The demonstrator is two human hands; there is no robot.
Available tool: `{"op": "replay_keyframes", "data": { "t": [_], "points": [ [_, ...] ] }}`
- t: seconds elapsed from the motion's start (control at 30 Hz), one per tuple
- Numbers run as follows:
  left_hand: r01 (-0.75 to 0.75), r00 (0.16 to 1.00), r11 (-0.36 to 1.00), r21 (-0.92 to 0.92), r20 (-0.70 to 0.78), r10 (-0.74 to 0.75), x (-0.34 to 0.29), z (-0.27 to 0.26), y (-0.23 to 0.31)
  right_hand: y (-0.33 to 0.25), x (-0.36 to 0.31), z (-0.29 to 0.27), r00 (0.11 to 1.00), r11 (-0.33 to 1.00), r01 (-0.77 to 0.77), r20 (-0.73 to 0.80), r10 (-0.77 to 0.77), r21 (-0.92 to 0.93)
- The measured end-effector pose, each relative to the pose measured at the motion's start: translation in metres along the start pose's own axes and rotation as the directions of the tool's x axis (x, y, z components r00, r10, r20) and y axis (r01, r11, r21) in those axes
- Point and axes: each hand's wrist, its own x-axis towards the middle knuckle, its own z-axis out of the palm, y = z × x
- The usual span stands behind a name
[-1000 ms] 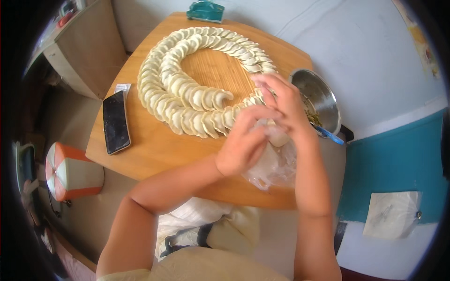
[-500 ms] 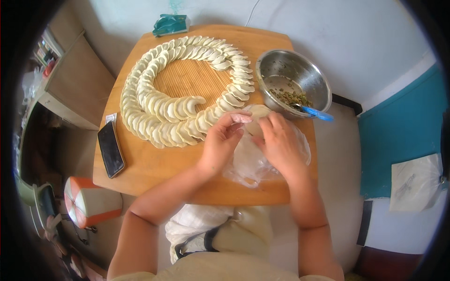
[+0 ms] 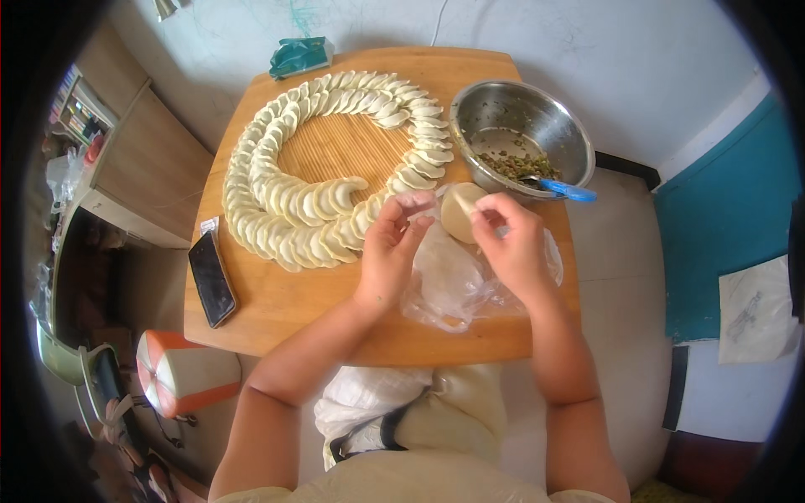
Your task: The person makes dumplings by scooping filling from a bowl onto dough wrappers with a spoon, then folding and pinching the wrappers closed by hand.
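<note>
My right hand (image 3: 513,239) pinches the edge of a round dumpling wrapper (image 3: 455,216) between thumb and fingers. Beneath the wrapper lies a crumpled clear plastic bag (image 3: 449,272); whether more wrappers are under the pinched one, I cannot tell. To the left, my left hand (image 3: 392,243) hovers with curled fingers and thumb apart, its fingertips floury, and nothing shows in it. Beyond my left hand, filled dumplings (image 3: 289,230) overlap in a spiral on a slatted round mat (image 3: 331,151). A steel bowl (image 3: 574,138) stands behind my right hand, with chopped filling (image 3: 516,165) and a blue-handled spoon (image 3: 566,189).
A black phone (image 3: 211,279) lies at the left side of the wooden table (image 3: 277,323). At the far edge sits a green packet (image 3: 299,57). An orange and white stool (image 3: 189,375) stands on the floor at left. A wall is close behind the table.
My right hand has lifted an edge of the wrapper and drawn slightly right. The left hand has moved a little away from the wrapper. The whole view has shifted slightly.
</note>
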Motion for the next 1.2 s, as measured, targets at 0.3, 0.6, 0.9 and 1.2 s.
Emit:
{"op": "replay_keyframes", "data": {
  "t": [0.3,0.6,0.9,1.2],
  "points": [
    [0.327,0.942,0.928,-0.181,0.143,-0.304,0.001,-0.002,0.016,-0.011,0.002,0.000,0.864,0.225,-0.463,0.380,0.331,0.857],
    [0.437,0.887,0.845,-0.308,0.307,-0.346,0.003,0.006,0.025,-0.004,-0.006,0.003,0.947,0.608,-0.317,0.280,0.158,0.728],
    [0.410,0.912,0.868,-0.281,0.095,-0.399,0.004,0.001,0.016,-0.006,-0.005,0.009,0.987,0.754,-0.131,0.013,0.160,0.644],
    [0.435,0.897,0.754,-0.492,0.311,-0.315,0.000,0.007,0.023,-0.013,-0.012,0.012,0.982,0.751,-0.186,0.138,0.127,0.634]
  ]
}}
